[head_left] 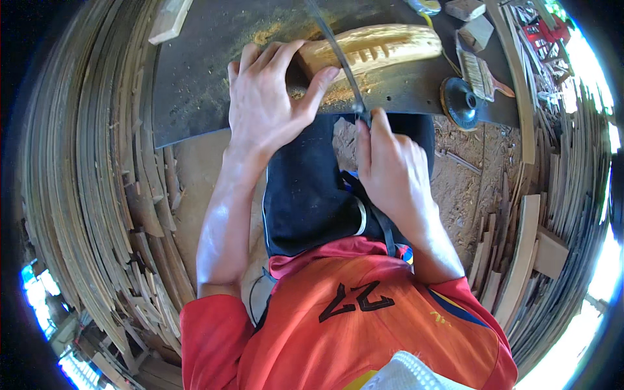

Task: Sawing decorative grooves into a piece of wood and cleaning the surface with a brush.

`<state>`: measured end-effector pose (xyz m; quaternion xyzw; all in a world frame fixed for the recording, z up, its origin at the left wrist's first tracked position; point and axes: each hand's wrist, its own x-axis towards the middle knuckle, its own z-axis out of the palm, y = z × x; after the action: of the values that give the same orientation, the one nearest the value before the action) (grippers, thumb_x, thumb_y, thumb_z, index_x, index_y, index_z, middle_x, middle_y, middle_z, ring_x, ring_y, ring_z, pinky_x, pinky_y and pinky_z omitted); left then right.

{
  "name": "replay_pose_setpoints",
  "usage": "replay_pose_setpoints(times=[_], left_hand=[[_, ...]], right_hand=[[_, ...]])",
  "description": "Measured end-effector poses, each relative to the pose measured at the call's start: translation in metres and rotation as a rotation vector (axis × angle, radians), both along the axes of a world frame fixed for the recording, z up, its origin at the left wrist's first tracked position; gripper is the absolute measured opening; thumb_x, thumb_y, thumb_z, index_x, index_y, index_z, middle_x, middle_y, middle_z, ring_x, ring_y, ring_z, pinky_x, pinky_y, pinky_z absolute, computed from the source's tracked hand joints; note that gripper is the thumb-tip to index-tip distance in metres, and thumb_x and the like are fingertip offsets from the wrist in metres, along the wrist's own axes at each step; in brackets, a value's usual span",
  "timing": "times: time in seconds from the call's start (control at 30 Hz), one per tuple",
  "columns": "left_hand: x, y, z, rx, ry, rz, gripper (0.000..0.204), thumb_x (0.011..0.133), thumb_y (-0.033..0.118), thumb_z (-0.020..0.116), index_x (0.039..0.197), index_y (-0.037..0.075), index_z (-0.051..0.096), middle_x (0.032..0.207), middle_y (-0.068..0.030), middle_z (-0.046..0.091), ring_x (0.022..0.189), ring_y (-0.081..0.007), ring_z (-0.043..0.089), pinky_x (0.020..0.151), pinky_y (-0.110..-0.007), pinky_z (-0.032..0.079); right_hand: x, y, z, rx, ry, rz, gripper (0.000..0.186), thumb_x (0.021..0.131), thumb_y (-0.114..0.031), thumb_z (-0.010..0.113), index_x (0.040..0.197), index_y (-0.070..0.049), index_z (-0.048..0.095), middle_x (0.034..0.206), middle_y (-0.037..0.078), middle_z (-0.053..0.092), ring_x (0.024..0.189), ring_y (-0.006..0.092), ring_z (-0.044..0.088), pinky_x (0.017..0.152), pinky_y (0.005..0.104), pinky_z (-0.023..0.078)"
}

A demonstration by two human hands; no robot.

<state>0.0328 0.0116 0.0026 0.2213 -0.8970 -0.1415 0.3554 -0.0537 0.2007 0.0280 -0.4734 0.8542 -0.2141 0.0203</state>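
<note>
A pale piece of wood (396, 49) with several notches in its near side lies on the dark table top. My left hand (266, 97) grips its left end, thumb pressed against the near side and fingers spread over the far edge. In my right hand (393, 159), closed around the handle, is a hand saw (338, 52). Its long, narrow blade runs away from me across the wood, just right of my left thumb. The handle is mostly hidden by my fingers.
Sawdust dots the dark table (195, 97). A paint brush (478, 75), a round black sanding pad (460, 103) and wood offcuts (476, 32) sit at its right. Another offcut (170, 19) is far left. Stacked wooden strips (84, 162) line both sides.
</note>
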Motion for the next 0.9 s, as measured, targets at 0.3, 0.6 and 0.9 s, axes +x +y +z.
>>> replay_pose_setpoints(times=[0.3, 0.6, 0.9], left_hand=[[0.004, 0.003, -0.002, 0.02, -0.055, 0.008, 0.058, 0.093, 0.051, 0.076, 0.121, 0.0, 0.071, 0.111, -0.0156, 0.073, 0.112, -0.0336, 0.062, 0.102, -0.049, 0.045], [-0.004, 0.011, 0.005, 0.058, 0.007, 0.02, 0.052, 0.092, 0.043, 0.08, 0.119, 0.0, 0.071, 0.104, -0.0167, 0.072, 0.104, -0.0336, 0.062, 0.093, -0.047, 0.05], [0.007, -0.001, 0.006, 0.058, -0.033, -0.076, 0.064, 0.082, 0.044, 0.088, 0.129, 0.006, 0.069, 0.116, -0.0159, 0.073, 0.111, -0.0323, 0.063, 0.099, -0.047, 0.05]], right_hand=[[0.028, 0.108, -0.007, -0.007, -0.066, -0.026, 0.021, 0.103, -0.021, 0.063, 0.103, -0.001, 0.057, 0.055, 0.021, 0.059, 0.051, 0.0428, 0.063, 0.048, 0.0541, 0.049], [0.005, 0.182, -0.004, -0.217, -0.353, -0.395, 0.017, 0.105, -0.015, 0.062, 0.096, -0.002, 0.056, 0.065, 0.025, 0.06, 0.064, 0.0476, 0.065, 0.052, 0.0521, 0.045], [-0.011, 0.079, -0.014, -0.277, -0.517, 0.262, 0.027, 0.097, -0.018, 0.074, 0.092, 0.001, 0.055, 0.068, 0.025, 0.065, 0.067, 0.0482, 0.067, 0.054, 0.0529, 0.051]])
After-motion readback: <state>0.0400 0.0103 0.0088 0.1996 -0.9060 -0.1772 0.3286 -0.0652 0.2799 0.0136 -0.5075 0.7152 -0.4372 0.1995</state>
